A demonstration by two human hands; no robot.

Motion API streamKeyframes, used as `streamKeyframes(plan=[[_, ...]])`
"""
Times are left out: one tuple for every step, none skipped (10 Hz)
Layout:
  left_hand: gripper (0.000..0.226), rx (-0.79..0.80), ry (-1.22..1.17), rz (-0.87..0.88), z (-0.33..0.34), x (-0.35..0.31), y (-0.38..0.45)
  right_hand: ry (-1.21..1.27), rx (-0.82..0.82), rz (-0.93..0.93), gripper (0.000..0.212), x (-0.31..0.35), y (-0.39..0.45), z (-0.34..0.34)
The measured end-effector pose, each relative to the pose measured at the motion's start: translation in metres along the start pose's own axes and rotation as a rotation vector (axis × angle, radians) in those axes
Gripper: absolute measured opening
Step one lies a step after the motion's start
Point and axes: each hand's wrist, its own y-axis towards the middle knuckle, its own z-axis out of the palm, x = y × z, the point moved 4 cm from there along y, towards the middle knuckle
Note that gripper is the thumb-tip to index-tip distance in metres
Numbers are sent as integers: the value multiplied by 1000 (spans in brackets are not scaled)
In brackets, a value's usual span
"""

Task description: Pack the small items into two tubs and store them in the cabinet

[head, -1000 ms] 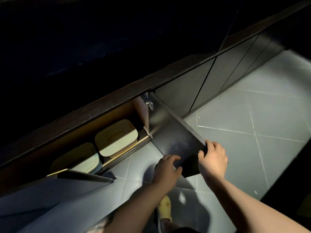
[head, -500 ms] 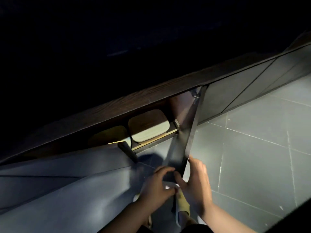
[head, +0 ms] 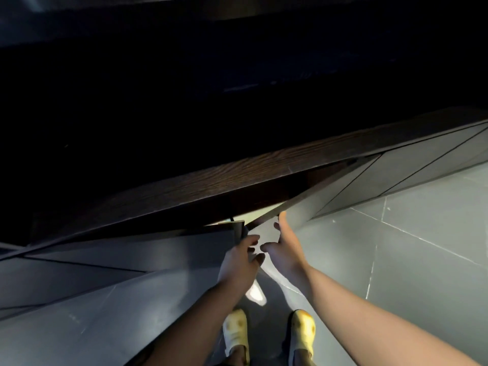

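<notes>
The low dark cabinet [head: 237, 178] has both grey doors swung almost closed. Only a narrow gap is left between them, and a pale sliver of a tub lid [head: 265, 208] shows through it. My right hand [head: 285, 249] lies with straight fingers flat against the right door [head: 311, 207], near its free edge. My left hand [head: 237, 262] touches the free edge of the left door [head: 171, 249] with its fingers spread. Neither hand holds anything. The rest of the cabinet's inside is hidden.
Grey floor tiles [head: 409, 260] spread to the right. More closed cabinet doors [head: 422, 170] run along the right side. My feet, in yellow-and-white slippers [head: 235, 331], stand just below the hands. The countertop above is in deep shadow.
Both doors have swung inward from wide open to almost closed. The two tubs, plainly seen before, are now nearly hidden. My hands went from gripping the door edges to pressing on the door fronts.
</notes>
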Motion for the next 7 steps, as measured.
streamKeyframes(plan=[[48,-50,11,8,-15,-5,19,81,59,44,81,12,10,6],[47,-83,10,23,-29,-5,31,-9,76,67,90,19,26,9],[44,-94,38,54,-40,-7,35,-119,53,58,92,22,42,8],[44,-94,40,83,-46,-10,36,-120,84,74,91,26,44,3],[42,-84,20,115,-43,-16,35,-72,117,51,89,23,38,-12],[43,-2,47,172,-25,-36,40,-186,44,-38,81,17,22,-47],[42,83,122,300,6,-72,43,-599,-169,-85,65,9,-8,-98]])
